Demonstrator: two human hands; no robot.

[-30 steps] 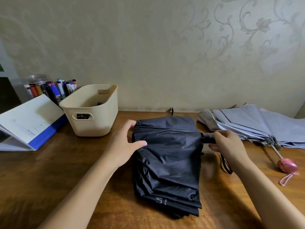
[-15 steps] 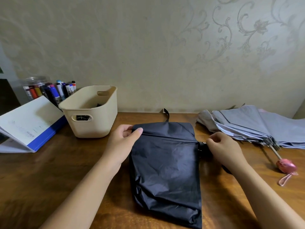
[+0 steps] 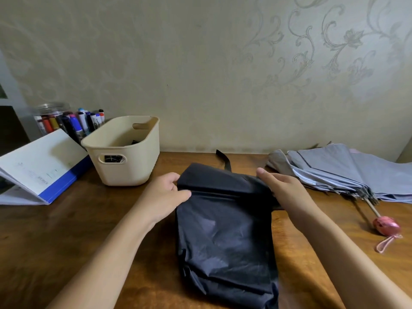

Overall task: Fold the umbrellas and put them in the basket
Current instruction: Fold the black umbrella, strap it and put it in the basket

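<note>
The step in hand looked to be rolling up the black umbrella (image 3: pixel 225 230), which lay flat on the wooden table (image 3: pixel 66 241) between the forearms, its far edge turned over into a thick fold. The left hand (image 3: pixel 163 196) pinched the fold's left end between thumb and curled fingers. The right hand (image 3: pixel 287 188) lay over the right end, and whether it gripped anything beneath could not be told. The next move probably called for a tighter roll, then fastening with the strap (image 3: pixel 225 160) behind it. The cream basket (image 3: pixel 129 172) stood near, to the left; something dark inside it was unclear. The grey umbrella (image 3: pixel 334 168) on the right was cut off by the frame edge
</note>
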